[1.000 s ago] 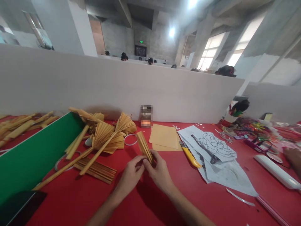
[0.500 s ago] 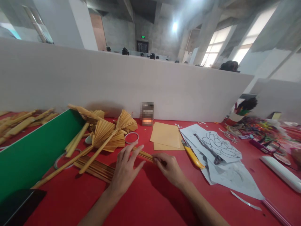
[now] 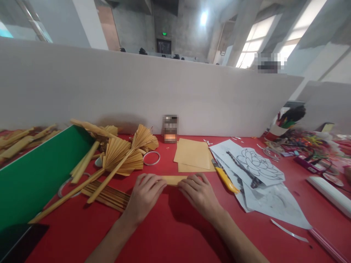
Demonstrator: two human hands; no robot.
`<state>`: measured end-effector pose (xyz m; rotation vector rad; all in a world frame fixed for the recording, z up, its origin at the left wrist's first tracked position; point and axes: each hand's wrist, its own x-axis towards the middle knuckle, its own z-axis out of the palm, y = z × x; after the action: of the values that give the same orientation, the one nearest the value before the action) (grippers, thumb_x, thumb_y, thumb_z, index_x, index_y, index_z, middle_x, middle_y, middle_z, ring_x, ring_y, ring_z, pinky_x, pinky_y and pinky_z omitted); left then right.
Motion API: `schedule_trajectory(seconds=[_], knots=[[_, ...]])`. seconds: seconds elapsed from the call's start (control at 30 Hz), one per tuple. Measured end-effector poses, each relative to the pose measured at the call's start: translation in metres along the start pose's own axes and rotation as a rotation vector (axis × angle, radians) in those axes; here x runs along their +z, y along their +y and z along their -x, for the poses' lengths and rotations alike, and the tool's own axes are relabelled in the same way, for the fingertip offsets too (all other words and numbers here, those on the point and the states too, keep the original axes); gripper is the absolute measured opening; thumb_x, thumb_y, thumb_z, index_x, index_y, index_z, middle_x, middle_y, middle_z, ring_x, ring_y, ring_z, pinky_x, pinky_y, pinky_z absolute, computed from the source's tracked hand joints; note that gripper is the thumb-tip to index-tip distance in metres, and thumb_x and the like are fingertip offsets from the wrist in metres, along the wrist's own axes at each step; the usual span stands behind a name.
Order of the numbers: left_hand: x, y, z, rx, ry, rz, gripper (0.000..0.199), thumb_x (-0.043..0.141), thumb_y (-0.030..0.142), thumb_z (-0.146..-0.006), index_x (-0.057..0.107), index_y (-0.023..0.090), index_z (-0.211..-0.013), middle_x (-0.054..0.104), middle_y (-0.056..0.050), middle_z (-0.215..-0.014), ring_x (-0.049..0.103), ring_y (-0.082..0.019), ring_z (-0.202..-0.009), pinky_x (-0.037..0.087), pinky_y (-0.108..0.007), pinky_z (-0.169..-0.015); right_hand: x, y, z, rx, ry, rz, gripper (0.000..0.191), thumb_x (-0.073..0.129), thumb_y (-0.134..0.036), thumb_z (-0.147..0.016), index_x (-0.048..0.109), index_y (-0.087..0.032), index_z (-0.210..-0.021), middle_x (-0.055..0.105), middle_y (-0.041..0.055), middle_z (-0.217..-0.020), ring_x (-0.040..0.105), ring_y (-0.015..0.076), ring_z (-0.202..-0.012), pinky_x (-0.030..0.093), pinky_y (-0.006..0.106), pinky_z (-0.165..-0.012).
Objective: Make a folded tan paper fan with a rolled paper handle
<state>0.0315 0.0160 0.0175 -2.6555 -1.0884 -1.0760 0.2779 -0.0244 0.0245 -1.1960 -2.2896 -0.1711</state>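
Note:
A narrow folded strip of tan paper (image 3: 172, 180) lies crosswise between my two hands above the red table (image 3: 175, 233). Its left end is in my left hand (image 3: 146, 195), whose fingers are bent together over it. My right hand (image 3: 199, 195) grips the right end the same way. Behind the strip rest square tan sheets (image 3: 193, 154). Pleated paper strips (image 3: 106, 195) lie just left of my left hand, beside pleated fans on long stems (image 3: 117, 155).
A yellow cutter (image 3: 226, 179) and papers with a flower drawing (image 3: 260, 166) lie at the right. A tape ring (image 3: 151, 158) sits behind my left hand. A green board (image 3: 44, 175) stands at the left, a white partition (image 3: 137, 91) at the back.
My left hand was spread with fingers raised; it has closed on the strip's left end. The strip has turned from slanting to level, its flat side showing. The view has shifted slightly.

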Motion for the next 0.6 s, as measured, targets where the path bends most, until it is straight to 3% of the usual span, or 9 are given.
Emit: schedule_trajectory(seconds=[0.17,0.27,0.4,0.6], knots=[[-0.010,0.003,0.003,0.110,0.107,-0.092,0.020,0.058,0.012,-0.102,0.074,0.023,-0.107,0.078,-0.004,-0.100,0.069,-0.022,-0.095,0.041,-0.041,-0.098,-0.008,-0.006,0.001,-0.084,0.015,0.115,0.034,0.042,-0.009,-0.107,0.066,-0.025,-0.125,0.077,0.0066,-0.116,0.068,0.0229,-0.108,0.042,0.044,-0.100],[-0.012,0.004,0.001,0.162,0.117,-0.113,0.019,0.059,0.010,-0.100,0.073,0.021,-0.108,0.078,-0.005,-0.100,0.069,-0.023,-0.094,0.041,-0.042,-0.095,-0.007,-0.010,0.000,-0.070,0.059,0.170,0.035,0.040,-0.007,-0.106,0.065,-0.025,-0.124,0.078,0.0058,-0.112,0.067,0.0223,-0.104,0.041,0.044,-0.101],[-0.008,0.003,0.001,0.186,0.007,-0.109,0.018,0.058,0.014,-0.102,0.072,0.020,-0.112,0.078,-0.007,-0.108,0.067,-0.024,-0.101,0.042,-0.042,-0.096,0.000,-0.012,-0.002,-0.095,0.081,0.226,0.029,0.044,-0.008,-0.105,0.067,-0.022,-0.115,0.077,0.0064,-0.106,0.066,0.0229,-0.098,0.040,0.044,-0.098],[0.004,0.000,0.007,0.112,-0.250,-0.038,0.022,0.053,0.017,-0.105,0.074,0.023,-0.106,0.077,-0.006,-0.101,0.066,-0.022,-0.094,0.046,-0.037,-0.083,0.016,-0.010,0.005,-0.104,-0.062,0.231,0.021,0.052,-0.008,-0.101,0.066,-0.022,-0.096,0.070,0.0058,-0.092,0.062,0.0237,-0.088,0.041,0.043,-0.094]])
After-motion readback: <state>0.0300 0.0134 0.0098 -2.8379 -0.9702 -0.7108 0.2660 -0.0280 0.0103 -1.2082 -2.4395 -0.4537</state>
